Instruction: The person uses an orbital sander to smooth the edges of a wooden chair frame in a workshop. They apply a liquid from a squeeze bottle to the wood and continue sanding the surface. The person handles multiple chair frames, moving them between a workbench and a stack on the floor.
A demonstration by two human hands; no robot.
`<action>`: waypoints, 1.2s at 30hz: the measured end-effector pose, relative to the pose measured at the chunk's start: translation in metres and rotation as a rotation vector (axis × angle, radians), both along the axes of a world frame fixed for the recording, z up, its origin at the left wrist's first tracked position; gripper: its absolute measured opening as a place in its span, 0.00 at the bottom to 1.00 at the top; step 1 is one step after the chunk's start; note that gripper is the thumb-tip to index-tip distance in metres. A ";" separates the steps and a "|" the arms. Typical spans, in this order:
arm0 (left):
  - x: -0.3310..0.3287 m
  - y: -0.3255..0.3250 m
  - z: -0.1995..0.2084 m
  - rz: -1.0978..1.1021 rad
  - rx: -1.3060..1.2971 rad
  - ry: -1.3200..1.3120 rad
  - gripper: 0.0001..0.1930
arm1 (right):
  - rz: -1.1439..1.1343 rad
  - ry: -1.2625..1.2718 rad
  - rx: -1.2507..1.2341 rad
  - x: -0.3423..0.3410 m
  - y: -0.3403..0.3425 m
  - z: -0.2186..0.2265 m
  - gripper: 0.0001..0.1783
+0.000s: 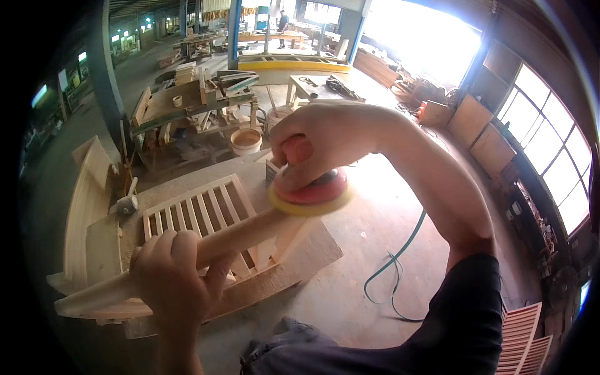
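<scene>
My left hand [173,272] is wrapped round a pale rounded wooden rail [244,234], which runs from the lower left up toward the middle. In my right hand [331,134] is a red orbital sander [315,190] with a yellow pad, gripped from above. Its pad rests on or just over the rail's far end; the exact contact is hidden. The pad's edge looks blurred. Beneath the rail lies a slatted wooden frame [187,209] on a work board [325,247]. Whether the rail is joined to this frame cannot be made out.
A curved wooden piece [87,212] and a mallet [127,204] are at the left. A bucket [246,141] stands beyond the bench, before a cluttered wooden workbench [169,103]. A green hose [400,250] loops over the floor at right. Far back, a person [283,25] stands.
</scene>
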State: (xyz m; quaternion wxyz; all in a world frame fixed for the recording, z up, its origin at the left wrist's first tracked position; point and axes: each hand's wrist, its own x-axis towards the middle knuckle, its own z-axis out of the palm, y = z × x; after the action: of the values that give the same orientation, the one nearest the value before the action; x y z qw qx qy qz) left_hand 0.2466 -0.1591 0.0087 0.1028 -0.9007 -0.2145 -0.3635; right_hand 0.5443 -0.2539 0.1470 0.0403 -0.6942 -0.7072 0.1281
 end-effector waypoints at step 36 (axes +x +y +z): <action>0.001 -0.001 0.000 -0.018 -0.109 0.041 0.24 | -0.226 -0.010 0.078 -0.018 -0.021 -0.003 0.26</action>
State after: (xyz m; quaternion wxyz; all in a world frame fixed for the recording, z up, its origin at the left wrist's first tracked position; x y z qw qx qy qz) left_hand 0.2479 -0.1606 0.0088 0.0547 -0.9141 -0.2239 -0.3336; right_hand 0.5264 -0.2746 0.1438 0.0779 -0.7680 -0.6291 0.0915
